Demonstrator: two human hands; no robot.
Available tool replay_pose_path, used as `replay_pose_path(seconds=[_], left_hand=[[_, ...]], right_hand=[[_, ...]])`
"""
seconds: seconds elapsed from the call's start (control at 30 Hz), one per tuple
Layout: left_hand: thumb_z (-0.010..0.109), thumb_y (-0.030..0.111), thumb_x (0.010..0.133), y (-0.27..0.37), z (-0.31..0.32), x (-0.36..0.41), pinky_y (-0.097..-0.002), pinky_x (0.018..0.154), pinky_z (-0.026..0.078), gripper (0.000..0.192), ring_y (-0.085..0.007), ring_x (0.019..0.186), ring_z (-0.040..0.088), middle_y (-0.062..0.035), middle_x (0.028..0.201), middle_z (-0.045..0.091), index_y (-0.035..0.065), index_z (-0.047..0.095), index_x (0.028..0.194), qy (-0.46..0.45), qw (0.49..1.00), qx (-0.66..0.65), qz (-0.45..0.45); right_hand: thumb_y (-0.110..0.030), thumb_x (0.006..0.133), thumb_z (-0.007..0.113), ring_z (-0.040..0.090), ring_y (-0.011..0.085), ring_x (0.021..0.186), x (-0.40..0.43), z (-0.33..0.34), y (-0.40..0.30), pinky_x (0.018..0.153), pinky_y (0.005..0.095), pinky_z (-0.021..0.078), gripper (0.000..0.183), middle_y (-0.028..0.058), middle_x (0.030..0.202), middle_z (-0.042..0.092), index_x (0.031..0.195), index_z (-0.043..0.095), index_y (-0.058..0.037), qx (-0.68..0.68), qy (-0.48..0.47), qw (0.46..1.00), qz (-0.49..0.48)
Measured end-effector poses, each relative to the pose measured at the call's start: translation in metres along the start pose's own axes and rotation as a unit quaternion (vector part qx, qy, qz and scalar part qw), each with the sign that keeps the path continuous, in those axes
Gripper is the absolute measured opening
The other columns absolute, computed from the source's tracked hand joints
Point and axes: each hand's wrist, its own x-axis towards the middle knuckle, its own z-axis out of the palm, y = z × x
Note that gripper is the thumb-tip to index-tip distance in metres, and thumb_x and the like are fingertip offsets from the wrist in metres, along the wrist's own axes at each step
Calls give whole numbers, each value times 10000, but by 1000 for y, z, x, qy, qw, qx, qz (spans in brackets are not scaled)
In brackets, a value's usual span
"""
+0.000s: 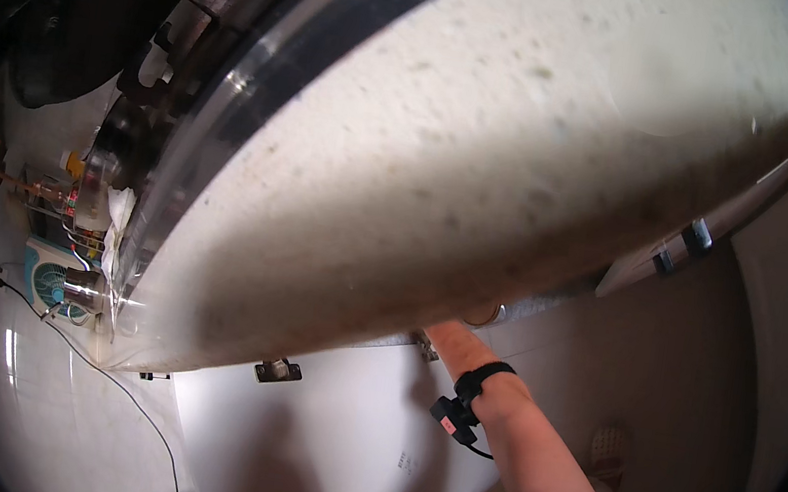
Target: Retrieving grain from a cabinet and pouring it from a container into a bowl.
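Note:
A pale, speckled stone countertop (386, 193) fills the upper middle of the view, very near the camera. My right forearm (532, 443) reaches up from the lower right towards the counter's front edge. Just past the wrist, that edge hides my right hand, so its grip does not show. Around the wrist runs a black strap (488, 378) carrying a small black device (453, 419). Below the counter hangs a smooth white panel (340, 426), with metal fittings (278, 371) at its top. My left hand is out of view.
A black cooktop with a glassy edge (270, 50) lies at upper left. Beyond the counter's left end stand a metal cup (84, 287), a white cloth or paper (118, 217) and a blue-white box fan (43, 274). A black cord (141, 410) runs along the tiled wall.

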Motion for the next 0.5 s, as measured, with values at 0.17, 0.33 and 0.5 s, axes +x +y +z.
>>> replay_pose_path(seconds=[0.17,0.33,0.5], left_hand=[[455,320,847,0,2,4,-409,952,366,609,-279,1161,424,-144,1314,400,17,295,1350,-29,999,-4,-11],[440,365,883,6,-2,-9,-403,950,370,609,-285,1166,426,-144,1329,398,12,298,1358,-40,999,-14,0],[425,409,920,5,-7,-14,-397,948,374,614,-290,1172,429,-144,1344,395,7,301,1367,-118,992,-35,30]], right_hand=[[-251,701,681,328,372,1236,-15,6,32,970,550,303,641,142,1346,356,1293,448,-180,-7,2,998,-63],[-274,582,749,402,369,1115,-92,-124,9,846,513,406,742,180,1211,404,1248,462,-120,72,52,994,-60],[-271,542,739,395,384,1119,-226,-253,6,858,453,453,838,205,1230,372,1299,414,-117,143,159,977,15]])
